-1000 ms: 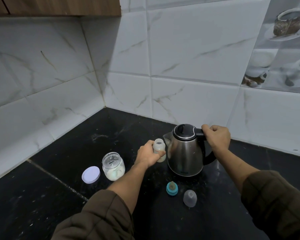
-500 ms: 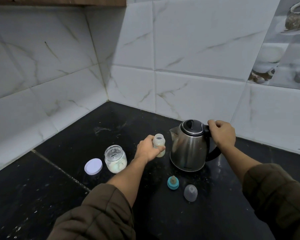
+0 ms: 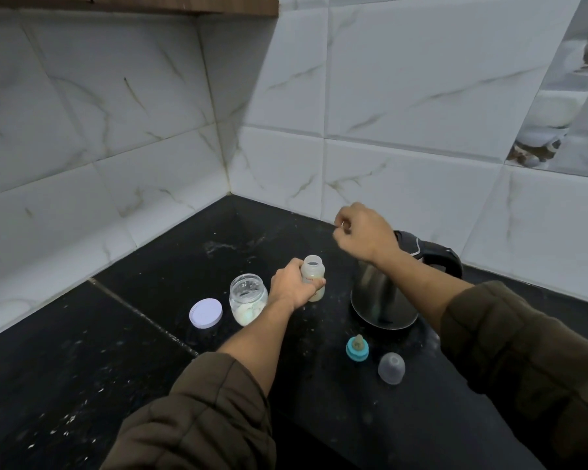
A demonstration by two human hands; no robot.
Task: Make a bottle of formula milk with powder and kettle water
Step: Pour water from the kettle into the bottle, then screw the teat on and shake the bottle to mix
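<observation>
Two hands at work over a black bench (image 3: 82,385) — bottle gripped, kettle nearby.
Left hand (image 3: 294,286) clasps the open bottle (image 3: 313,278) upright beside the powder jar (image 3: 248,299); right hand (image 3: 362,234), loosely curled and holding nothing, hovers above the steel kettle (image 3: 382,300).

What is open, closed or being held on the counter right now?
Baby bottle: upright, open top, held by the left hand.
Powder jar: open, upright, powder at bottom.
Jar lid: off, flat on the counter.
Kettle: on the counter, not held.
Right hand: loosely curled above the kettle, holding nothing.
Teat ring: off the bottle.
Clear cap: off, standing alone.
</observation>
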